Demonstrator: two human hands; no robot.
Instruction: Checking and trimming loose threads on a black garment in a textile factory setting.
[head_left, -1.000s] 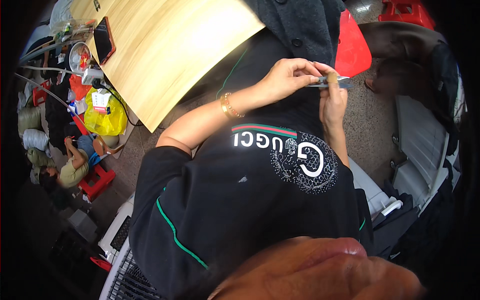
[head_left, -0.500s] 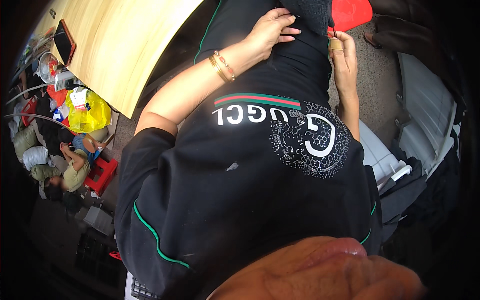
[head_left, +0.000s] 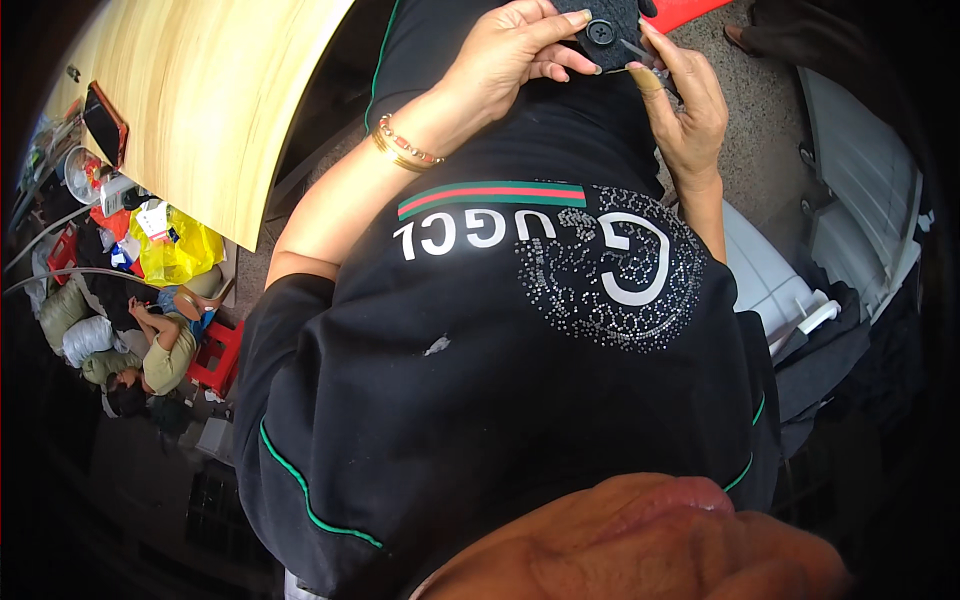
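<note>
At the top of the view a piece of dark grey cloth (head_left: 628, 12) with a round black button (head_left: 600, 34) on it lies over my black-clad lap. My left hand (head_left: 515, 55) grips the cloth's near edge, thumb on top beside the button and fingers below. From the other side comes my right hand (head_left: 690, 110), its thumb wrapped in a tan bandage (head_left: 648, 80). Between its thumb and fingers is a small pointed metal blade (head_left: 636, 50), the tip close to the button. The rest of that tool is hidden by the fingers.
A pale wooden table (head_left: 210, 90) at the left carries a phone (head_left: 106, 124). Beyond it are a yellow plastic bag (head_left: 185, 245), a red stool (head_left: 215, 358) and another person (head_left: 165, 350). Grey plastic bins (head_left: 765, 270) stand at the right with dark cloth. Something red (head_left: 685, 12) shows at the top.
My left hand has moved up and taken hold of the cloth, which now shows its button. My right hand has brought the metal blade in beside the button.
</note>
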